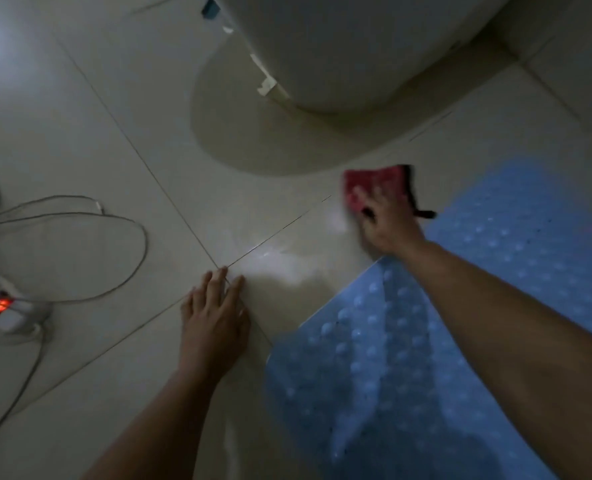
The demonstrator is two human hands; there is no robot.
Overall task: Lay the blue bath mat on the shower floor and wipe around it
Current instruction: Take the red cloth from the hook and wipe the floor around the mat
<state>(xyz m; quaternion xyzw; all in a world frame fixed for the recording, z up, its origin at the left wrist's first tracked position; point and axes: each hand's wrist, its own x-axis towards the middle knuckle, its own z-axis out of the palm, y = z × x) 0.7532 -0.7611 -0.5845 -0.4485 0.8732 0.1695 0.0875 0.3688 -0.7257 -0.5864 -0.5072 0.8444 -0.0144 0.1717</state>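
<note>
Head view, one entry: blue bath mat (460, 323), studded, lying flat on the tiled floor (79, 133), filling the lower right of the view, its long edge running up toward the far right corner; laying step judged done; wiping step in hand. My right hand (388, 226), reached across the mat's long edge, fingers spread and pressing flat on a red cloth (374, 185) with a dark trim; cloth on bare tile just beside the mat's edge, near the foot of the white toilet base (339, 53); cloth and hand both blurred, so whether any finger curls round the cloth I cannot tell for certain; it reads as a flat press. My left hand (214, 313), palm down, fingers straight and together, resting on the tile at a crossing of grout lines, holding nothing, just beside the mat's near corner; judged a brace for my weight. Wet sheen (280, 265) on the tile between the two hands. At the left edge of the floor: a white power strip (7, 310) with a lit red switch, and looped white cable (79, 216); well apart from the cloth. Next move, as I judge it: carry the cloth on along the mat's border; keep water away from the power strip.
</note>
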